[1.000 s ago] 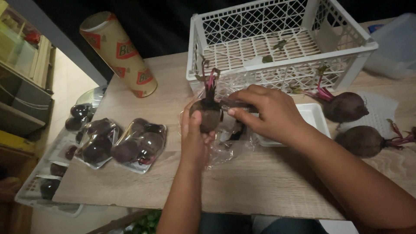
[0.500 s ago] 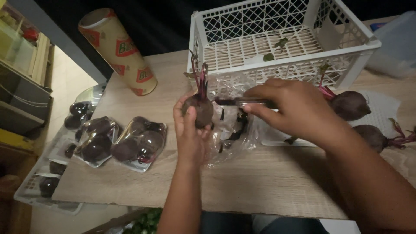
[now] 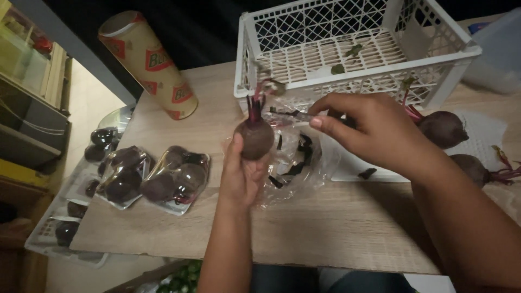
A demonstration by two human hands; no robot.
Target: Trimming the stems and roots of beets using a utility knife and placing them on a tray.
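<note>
On the wooden bench, in front of the white crate, the left hand grips a beetroot upright above a clear plastic bag. The right hand pinches the bag's upper edge. The thin film could tear, or the round beetroot could slip and roll off.

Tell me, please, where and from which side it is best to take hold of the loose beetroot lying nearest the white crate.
Probably grip the beetroot around its round dark body, coming from above. It lies on its side on the table, its thin stalks pointing towards the crate, so the top is free. The stalks look too slender to hold it securely.
</note>
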